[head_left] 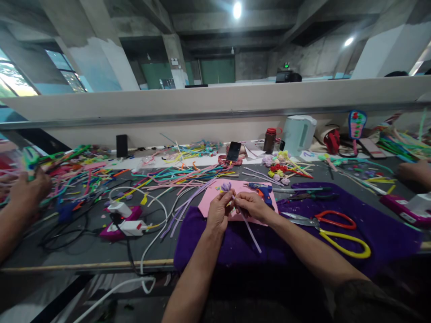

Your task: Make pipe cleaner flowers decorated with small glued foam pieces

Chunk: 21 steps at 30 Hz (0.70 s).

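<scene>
Head view: the left hand (218, 211) and right hand (251, 205) both pinch a lilac pipe cleaner (251, 231) above the pink sheet (208, 204), its loose tail trailing over the purple cloth (387, 233). A small lilac flower (226, 186) seems to sit at its top, though blurred. Risks: the twist slipping between fingertips; the tail snagging the scissors (336, 231) or glue gun (264, 192) nearby.
</scene>
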### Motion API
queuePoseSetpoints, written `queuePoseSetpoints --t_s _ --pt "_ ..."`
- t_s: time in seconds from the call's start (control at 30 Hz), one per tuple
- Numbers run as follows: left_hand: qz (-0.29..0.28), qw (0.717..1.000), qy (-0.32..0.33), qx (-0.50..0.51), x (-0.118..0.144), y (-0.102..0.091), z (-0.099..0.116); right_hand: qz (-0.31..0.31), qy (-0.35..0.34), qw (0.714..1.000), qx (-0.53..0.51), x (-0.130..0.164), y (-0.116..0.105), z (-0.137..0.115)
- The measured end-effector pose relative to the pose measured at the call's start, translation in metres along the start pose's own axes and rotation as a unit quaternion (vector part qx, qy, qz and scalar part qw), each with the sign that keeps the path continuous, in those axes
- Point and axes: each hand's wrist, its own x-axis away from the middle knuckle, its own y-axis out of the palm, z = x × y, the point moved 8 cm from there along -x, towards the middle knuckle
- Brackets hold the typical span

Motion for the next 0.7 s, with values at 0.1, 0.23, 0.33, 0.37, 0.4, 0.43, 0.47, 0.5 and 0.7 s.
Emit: queuePoseSetpoints --t_s 0.1,0.23,0.33,0.37,0.4,0.43,0.47,0.5,0.7 --pt "-0.002 1.0 0.008 0.001 0.001 0.001 0.003 -0.004 -0.006 1.0 0.022 0.001 0.001 -0.001" --pt "0.002 0.999 0.029 -0.037 0.004 0.001 0.007 0.084 -0.046 0.992 0.08 0.002 -0.015 -0.011" --pt "-0.009 0.992 0.062 -0.106 0.009 0.007 0.013 0.191 -0.103 0.971 0.105 0.007 -0.035 -0.024" --pt "-0.016 0.989 0.07 -0.131 0.011 0.009 0.014 0.209 -0.114 0.966 0.103 0.009 -0.039 -0.027" --pt "-0.024 0.985 0.075 -0.151 0.013 0.012 0.015 0.218 -0.12 0.964 0.097 0.009 -0.042 -0.028" --pt "-0.031 0.983 0.079 -0.165 0.014 0.014 0.015 0.221 -0.122 0.963 0.093 0.01 -0.043 -0.029" --pt "-0.039 0.981 0.081 -0.174 0.016 0.017 0.015 0.22 -0.122 0.964 0.09 0.01 -0.043 -0.029" --pt "-0.047 0.979 0.082 -0.179 0.016 0.018 0.015 0.217 -0.122 0.965 0.088 0.01 -0.043 -0.03" --pt "-0.068 0.975 0.076 -0.197 0.017 0.021 0.014 0.201 -0.131 0.967 0.089 0.01 -0.039 -0.029"
